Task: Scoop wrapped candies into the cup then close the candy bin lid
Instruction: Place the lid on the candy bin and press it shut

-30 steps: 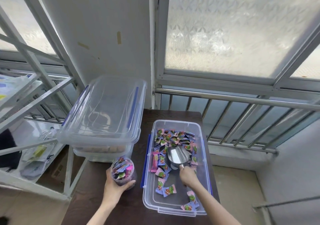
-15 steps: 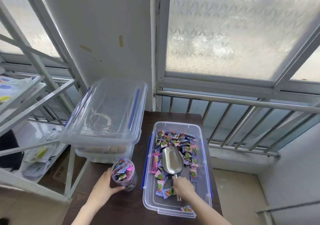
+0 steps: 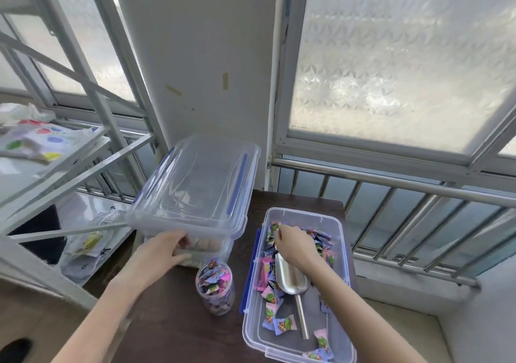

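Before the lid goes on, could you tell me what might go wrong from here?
1. The scoop lies inside the bin; closing now may shut it in.
2. The full cup stands between the left hand, which is on the lid, and the bin; swinging the lid across could tip it.
3. The right hand is among the candies and might get caught.

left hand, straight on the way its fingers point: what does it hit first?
The left hand points up and right at the clear plastic lid with blue clips stacked on the other clear bin; its fingers look already at the lid's near edge, though contact is unclear.
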The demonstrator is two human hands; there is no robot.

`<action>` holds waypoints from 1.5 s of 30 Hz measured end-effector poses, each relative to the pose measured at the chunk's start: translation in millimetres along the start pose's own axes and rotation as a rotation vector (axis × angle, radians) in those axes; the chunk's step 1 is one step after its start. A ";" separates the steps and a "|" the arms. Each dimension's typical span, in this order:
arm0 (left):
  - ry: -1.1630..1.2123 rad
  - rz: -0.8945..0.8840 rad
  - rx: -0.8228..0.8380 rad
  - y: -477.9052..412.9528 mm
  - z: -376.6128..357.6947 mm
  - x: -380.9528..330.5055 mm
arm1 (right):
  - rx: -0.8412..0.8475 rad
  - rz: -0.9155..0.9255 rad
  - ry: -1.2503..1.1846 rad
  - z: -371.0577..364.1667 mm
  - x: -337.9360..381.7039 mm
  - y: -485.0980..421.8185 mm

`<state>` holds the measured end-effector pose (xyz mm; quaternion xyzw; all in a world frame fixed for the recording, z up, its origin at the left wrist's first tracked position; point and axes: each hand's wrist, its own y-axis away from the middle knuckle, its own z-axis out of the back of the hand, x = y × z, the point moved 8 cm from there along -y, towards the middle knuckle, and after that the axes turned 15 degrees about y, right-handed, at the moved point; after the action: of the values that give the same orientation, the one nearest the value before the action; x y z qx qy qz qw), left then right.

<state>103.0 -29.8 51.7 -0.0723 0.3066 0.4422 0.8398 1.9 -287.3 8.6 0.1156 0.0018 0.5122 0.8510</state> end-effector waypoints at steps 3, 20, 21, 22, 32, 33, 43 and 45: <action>0.013 -0.037 -0.082 -6.8 46.4 -17.5 | -0.084 0.078 -0.008 42.5 27.6 -8.1; 0.043 0.267 -0.154 -129.3 66.7 51.9 | 0.074 0.077 0.026 35.9 107.4 -92.7; 0.084 0.281 -0.168 -130.8 66.3 50.9 | 0.097 0.070 -0.012 34.2 106.5 -96.5; 0.122 0.290 -0.186 -132.6 66.1 50.4 | 0.116 0.067 -0.058 32.1 105.3 -100.4; 0.303 0.297 -0.329 -145.4 65.7 38.6 | 0.030 0.028 -0.172 47.4 85.5 -98.6; 0.291 0.280 -0.337 -145.8 64.8 32.1 | 0.009 0.028 -0.176 53.7 80.0 -94.2; 0.307 0.021 -0.247 -127.1 -9.2 -64.3 | -0.114 -0.118 -0.058 72.5 -28.1 -27.0; 0.303 -0.035 -0.162 -115.7 -51.7 -91.1 | -0.088 -0.156 0.013 53.0 -66.3 -4.3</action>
<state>132.4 -182.9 45.7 -0.2110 0.3916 0.4350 0.7829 -19.5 -357.5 51.7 0.0743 -0.0061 0.4445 0.8927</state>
